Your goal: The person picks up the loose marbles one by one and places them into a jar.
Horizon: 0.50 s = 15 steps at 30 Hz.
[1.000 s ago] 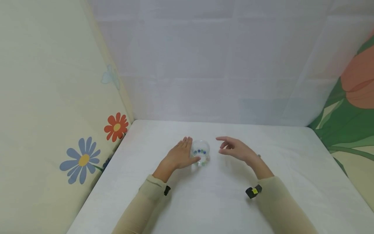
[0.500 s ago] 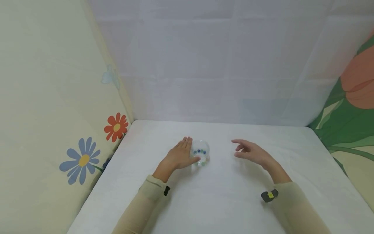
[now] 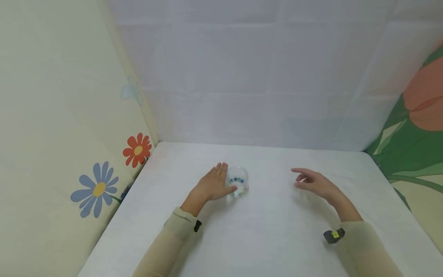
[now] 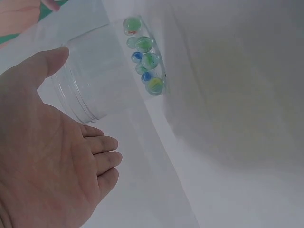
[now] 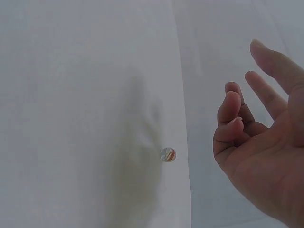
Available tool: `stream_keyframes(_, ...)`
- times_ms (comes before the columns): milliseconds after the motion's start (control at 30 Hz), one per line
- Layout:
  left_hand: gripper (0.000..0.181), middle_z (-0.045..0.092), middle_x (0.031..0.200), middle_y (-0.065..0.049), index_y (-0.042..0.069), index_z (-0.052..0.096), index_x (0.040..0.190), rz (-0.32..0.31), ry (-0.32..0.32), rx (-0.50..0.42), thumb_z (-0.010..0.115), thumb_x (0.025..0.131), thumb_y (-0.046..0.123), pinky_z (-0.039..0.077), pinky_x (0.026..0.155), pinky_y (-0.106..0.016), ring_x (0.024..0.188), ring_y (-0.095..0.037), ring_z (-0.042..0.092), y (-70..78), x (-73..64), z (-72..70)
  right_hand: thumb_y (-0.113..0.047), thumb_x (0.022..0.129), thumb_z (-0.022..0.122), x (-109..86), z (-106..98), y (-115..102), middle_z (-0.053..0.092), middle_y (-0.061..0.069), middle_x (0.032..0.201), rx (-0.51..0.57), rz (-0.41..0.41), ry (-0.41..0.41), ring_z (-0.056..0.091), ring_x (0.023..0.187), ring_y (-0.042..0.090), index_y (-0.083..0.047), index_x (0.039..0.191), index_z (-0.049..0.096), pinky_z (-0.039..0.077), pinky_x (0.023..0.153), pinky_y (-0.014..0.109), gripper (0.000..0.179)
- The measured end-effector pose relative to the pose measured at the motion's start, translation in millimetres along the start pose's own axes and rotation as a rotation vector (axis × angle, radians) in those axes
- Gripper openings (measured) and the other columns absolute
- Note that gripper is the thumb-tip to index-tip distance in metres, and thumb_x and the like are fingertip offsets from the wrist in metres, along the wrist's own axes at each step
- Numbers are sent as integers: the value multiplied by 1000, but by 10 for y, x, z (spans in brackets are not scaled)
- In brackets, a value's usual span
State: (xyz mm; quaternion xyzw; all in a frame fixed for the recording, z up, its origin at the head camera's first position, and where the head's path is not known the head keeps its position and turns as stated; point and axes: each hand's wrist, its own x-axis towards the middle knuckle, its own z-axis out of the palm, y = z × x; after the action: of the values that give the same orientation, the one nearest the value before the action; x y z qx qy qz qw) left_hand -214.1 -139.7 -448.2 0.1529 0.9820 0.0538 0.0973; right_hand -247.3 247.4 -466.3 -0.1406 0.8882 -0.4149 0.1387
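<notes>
A clear jar [image 3: 238,171] stands upright on the white table, with several green and blue glass marbles [image 4: 145,45] on its bottom. My left hand [image 3: 212,184] rests against the jar's left side, fingers fairly straight. In the left wrist view its thumb touches the jar near the rim. Well right of the jar, my right hand [image 3: 316,184] is raised over the table. Its index finger and thumb reach out while the other fingers curl loosely, holding nothing. A single clear marble [image 5: 168,154] with a red and white swirl lies near it on the cloth; the head view hides it.
White cloth covers the table [image 3: 263,238], and a white sheet [image 3: 259,77] hangs behind it. Flower-printed cloths flank both sides, with a red flower [image 3: 137,150] on the left and a large orange bloom [image 3: 425,96] on the right.
My right hand has moved steadily right, away from the jar, and the loose marble has become hidden behind it in the head view. The left hand and jar have stayed put.
</notes>
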Motion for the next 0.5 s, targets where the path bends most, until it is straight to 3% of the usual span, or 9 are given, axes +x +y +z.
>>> stream_keyframes(200, 99, 11, 168, -17, -2, 9, 161, 3, 9, -2, 42, 99, 68, 12, 128, -39, 157, -29, 9, -25, 5, 15, -30, 99, 67, -13, -58, 80, 60, 16, 126, -14, 56, 12, 57, 112, 31, -14, 153, 46, 50, 90, 45, 60)
stream_keyframes(500, 99, 10, 169, -16, -2, 7, 161, 3, 3, -5, 41, 99, 68, 11, 128, -39, 157, -28, 8, -20, 5, 18, -30, 100, 66, -11, -126, 273, 60, 17, 126, -21, 83, 3, 58, 107, 29, -11, 153, 44, 51, 85, 37, 60)
